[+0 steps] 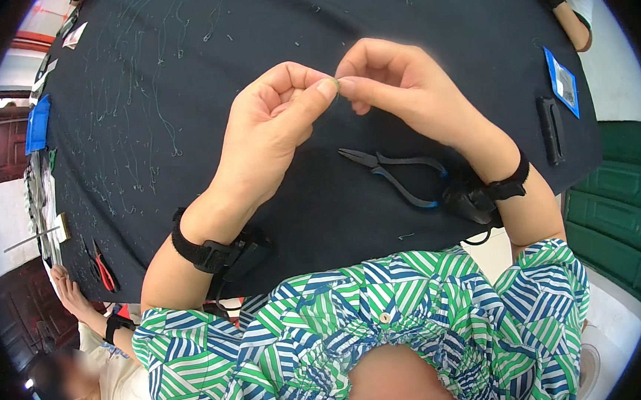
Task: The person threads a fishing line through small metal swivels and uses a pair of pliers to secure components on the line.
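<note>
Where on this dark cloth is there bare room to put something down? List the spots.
Bare cloth lies between the left hand and the pliers, along the near edge under the left wrist, and beyond the right hand toward the black bar. The far-left stretch is crowded with thin hooked lines; red-handled cutters sit at the left edge.

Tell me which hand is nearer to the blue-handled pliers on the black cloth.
Right. The right hand hovers just above the pliers, its wrist beside the handles. The left hand is further off, to their left.

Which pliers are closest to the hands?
The blue-handled pliers, lying just below the right hand. The red-handled ones lie far off at the table's left edge.
</note>
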Available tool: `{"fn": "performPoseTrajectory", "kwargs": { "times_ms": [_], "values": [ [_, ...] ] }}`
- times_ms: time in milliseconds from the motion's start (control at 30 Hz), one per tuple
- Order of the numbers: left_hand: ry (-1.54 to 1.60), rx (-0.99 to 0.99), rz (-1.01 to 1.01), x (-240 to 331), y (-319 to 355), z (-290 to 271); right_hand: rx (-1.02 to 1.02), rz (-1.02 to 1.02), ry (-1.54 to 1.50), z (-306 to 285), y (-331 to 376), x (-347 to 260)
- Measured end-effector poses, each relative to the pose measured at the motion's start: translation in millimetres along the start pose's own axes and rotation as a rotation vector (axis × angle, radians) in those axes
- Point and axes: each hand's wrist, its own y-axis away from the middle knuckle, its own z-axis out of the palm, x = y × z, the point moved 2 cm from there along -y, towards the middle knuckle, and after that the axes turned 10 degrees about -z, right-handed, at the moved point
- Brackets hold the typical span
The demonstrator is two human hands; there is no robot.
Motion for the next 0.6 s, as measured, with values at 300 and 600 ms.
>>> {"fn": "performPoseTrajectory", "kwargs": {
  "times_ms": [300,600],
  "values": [
    [0.094,0.042,0.046,0.6,-0.5,-2.0,0.035,-0.036,-0.048,16.7,5.2,2.3],
    [0.026,0.086,0.067,4.0,-0.6,-5.4,0.119,-0.102,0.028,7.3,3.9,-1.7]
  ]
}}
